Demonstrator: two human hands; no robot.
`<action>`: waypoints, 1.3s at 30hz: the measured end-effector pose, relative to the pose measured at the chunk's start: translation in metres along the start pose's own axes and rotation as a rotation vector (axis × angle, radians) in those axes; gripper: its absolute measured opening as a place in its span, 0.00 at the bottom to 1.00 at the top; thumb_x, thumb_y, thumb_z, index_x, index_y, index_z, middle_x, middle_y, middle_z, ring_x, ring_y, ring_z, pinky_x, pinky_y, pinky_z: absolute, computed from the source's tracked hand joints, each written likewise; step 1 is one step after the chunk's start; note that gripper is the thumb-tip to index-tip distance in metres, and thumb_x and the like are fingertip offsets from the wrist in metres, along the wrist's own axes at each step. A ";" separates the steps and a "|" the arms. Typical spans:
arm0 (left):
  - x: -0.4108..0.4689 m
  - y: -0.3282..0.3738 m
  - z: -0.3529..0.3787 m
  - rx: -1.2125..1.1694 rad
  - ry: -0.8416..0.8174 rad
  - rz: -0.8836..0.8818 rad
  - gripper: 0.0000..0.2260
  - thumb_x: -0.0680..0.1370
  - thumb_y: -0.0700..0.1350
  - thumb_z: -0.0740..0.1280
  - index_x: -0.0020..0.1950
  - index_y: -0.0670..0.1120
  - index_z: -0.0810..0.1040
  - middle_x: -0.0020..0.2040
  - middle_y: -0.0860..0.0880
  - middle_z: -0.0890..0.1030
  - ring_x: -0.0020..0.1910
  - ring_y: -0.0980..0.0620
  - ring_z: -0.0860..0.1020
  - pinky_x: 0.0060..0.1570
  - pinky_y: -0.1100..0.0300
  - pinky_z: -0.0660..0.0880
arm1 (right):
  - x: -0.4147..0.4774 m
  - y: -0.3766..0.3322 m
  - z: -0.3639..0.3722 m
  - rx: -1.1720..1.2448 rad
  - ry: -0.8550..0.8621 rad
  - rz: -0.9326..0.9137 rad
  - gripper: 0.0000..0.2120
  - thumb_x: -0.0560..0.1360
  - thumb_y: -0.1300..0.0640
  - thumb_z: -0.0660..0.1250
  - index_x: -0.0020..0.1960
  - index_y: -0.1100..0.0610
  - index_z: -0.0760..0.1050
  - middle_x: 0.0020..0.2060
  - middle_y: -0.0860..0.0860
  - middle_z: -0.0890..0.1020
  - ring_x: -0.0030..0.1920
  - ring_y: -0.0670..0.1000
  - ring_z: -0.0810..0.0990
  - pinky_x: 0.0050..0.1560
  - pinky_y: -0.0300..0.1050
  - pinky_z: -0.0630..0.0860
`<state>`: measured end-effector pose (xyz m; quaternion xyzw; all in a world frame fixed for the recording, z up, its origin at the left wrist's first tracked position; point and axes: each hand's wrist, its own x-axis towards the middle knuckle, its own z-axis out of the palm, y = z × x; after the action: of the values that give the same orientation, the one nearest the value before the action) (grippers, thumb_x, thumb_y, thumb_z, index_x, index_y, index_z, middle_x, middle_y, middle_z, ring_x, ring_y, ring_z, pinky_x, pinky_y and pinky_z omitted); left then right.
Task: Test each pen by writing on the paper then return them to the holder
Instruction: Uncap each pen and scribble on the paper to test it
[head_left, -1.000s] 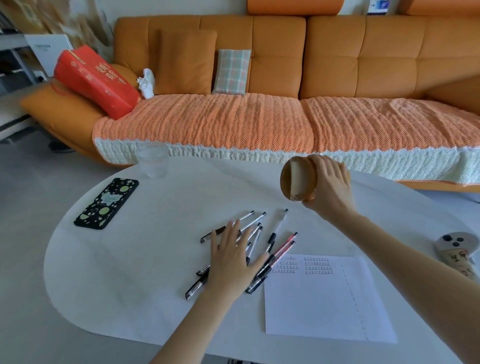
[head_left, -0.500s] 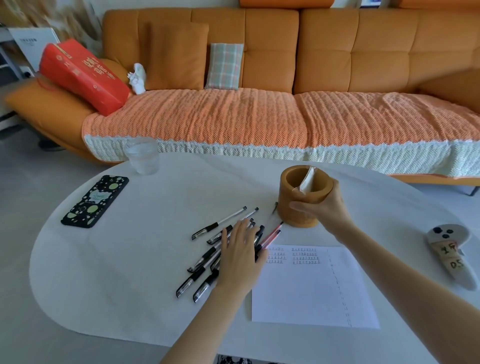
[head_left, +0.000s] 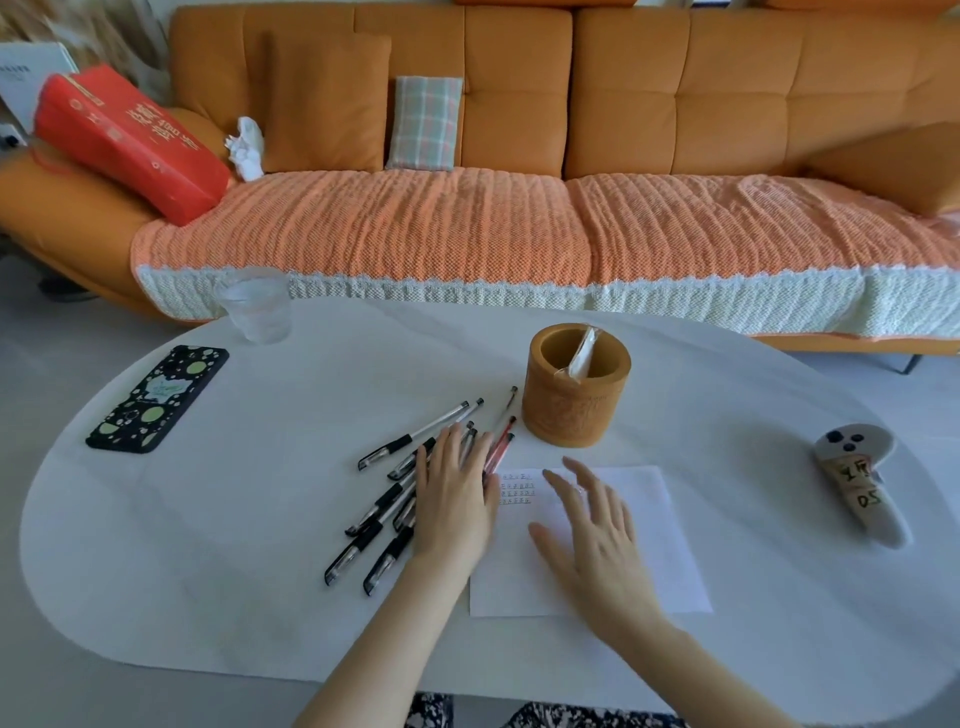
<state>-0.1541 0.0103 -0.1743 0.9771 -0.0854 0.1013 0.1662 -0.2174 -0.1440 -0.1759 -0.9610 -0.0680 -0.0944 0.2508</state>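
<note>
Head view: pens (head_left: 400, 493) lie in a loose fan on the white bench (head_left: 208, 519), black-gripped ones pointing toward the near left and a couple of red ones (head_left: 500, 447) at the far right of the pile. The left hand (head_left: 454, 499) rests flat on top of them, palm down, its fingers (head_left: 451, 441) stretched out and close together, pressing on the pens rather than closed around any one. Just to its right a sheet of paper (head_left: 660, 525) lies flat, with small rows of writing (head_left: 515, 488) at its far left corner, beside the left fingertips. The right hand (head_left: 597, 535) hovers over the paper, palm down, fingers spread and slack, holding nothing; whether it touches the sheet cannot be told. Beyond both hands the round wooden pen holder (head_left: 574, 405) stands upright on the bench, near the red pens' tips, with a crumpled white wrapper (head_left: 582, 356) inside. Farther left lie a phone in a dotted black case (head_left: 156, 400) and a clear plastic cup (head_left: 257, 309); at the far right lies a grey controller (head_left: 857, 483).
</note>
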 end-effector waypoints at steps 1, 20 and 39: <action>0.000 -0.002 -0.001 0.009 0.014 -0.013 0.20 0.79 0.49 0.59 0.71 0.51 0.64 0.74 0.45 0.61 0.74 0.45 0.57 0.72 0.46 0.51 | -0.002 0.006 0.003 -0.049 -0.047 -0.005 0.34 0.75 0.31 0.42 0.70 0.49 0.65 0.72 0.48 0.63 0.71 0.52 0.63 0.70 0.45 0.55; -0.014 -0.012 -0.017 -0.012 0.231 -0.046 0.13 0.65 0.50 0.74 0.40 0.46 0.73 0.49 0.47 0.76 0.52 0.44 0.74 0.52 0.51 0.71 | -0.002 0.014 -0.019 -0.158 -0.136 0.008 0.40 0.70 0.31 0.36 0.75 0.51 0.57 0.75 0.47 0.56 0.74 0.49 0.53 0.71 0.39 0.43; -0.043 0.024 -0.046 -0.472 0.014 0.075 0.12 0.75 0.59 0.57 0.49 0.53 0.73 0.35 0.59 0.78 0.34 0.61 0.77 0.33 0.63 0.74 | 0.018 -0.031 -0.044 0.980 -0.091 0.350 0.09 0.78 0.51 0.63 0.52 0.54 0.78 0.29 0.50 0.77 0.28 0.48 0.70 0.31 0.38 0.69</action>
<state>-0.2081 0.0090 -0.1340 0.9067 -0.1418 0.0915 0.3865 -0.2120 -0.1374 -0.1192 -0.7310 0.0465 0.0336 0.6800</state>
